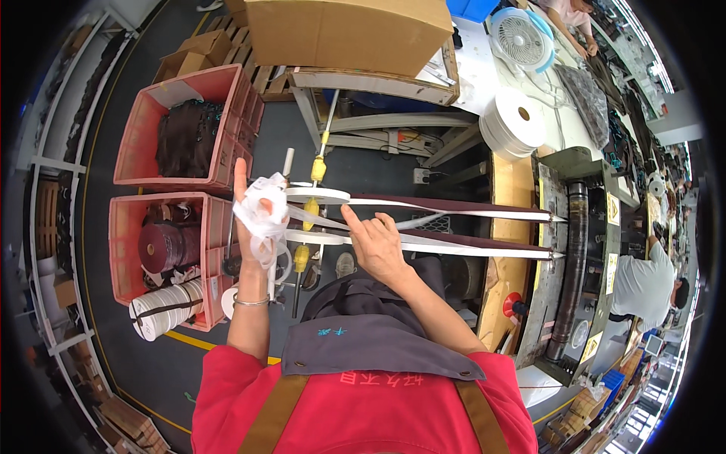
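Observation:
My left hand (253, 227) is raised, fingers up, with a crumpled bunch of white tape (263, 208) wrapped around it. My right hand (376, 244) rests on the lower of two dark maroon strips with white backing (454, 206), its index finger pointing left along the strip. Both strips run from flat reels on a rack with yellow-knobbed spindles (310, 212) to the right into a roller machine (576, 257). I wear a red shirt and a grey apron.
Two pink crates (144, 151) on my left hold dark rolls and white tape rolls (162, 310). A large cardboard box (348, 30) sits on a bench ahead. A white tape roll (518, 121) and a fan (522, 38) lie on the right table. Other people work at right.

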`<state>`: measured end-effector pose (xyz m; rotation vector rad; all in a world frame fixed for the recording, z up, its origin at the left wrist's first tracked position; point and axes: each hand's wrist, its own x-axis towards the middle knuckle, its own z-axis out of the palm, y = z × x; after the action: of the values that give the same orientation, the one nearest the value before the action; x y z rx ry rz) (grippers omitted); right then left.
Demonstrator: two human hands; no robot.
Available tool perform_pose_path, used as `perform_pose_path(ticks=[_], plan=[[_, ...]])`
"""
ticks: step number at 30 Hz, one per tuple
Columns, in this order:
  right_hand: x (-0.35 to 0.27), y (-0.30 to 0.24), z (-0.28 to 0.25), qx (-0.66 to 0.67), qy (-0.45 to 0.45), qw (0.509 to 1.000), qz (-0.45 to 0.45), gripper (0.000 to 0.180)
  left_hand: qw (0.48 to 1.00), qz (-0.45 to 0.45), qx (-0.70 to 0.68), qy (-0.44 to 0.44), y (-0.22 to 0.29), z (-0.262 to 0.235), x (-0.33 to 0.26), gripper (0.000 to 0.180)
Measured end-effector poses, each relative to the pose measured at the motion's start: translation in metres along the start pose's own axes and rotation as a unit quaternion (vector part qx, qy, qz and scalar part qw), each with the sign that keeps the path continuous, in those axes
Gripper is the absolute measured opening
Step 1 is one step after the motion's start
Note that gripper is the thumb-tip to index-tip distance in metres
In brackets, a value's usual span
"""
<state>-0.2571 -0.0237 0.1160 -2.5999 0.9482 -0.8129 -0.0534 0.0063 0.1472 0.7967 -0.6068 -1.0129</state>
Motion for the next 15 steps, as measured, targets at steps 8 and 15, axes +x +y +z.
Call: perform_pose_path(ticks=[8,15], plan=[[0.007,-0.001,-0.015,0.572,-0.130,0.777,0.227,0.091,0.999,-0.002,0.024,0.036,0.011,0.004,-0.006,0.080],[0.016,0.014,-0.021,0.836,-0.109,0.501,0.195,0.093,0.998,-0.022,-0.040,0.039,0.013,-0.003,-0.007,0.073]])
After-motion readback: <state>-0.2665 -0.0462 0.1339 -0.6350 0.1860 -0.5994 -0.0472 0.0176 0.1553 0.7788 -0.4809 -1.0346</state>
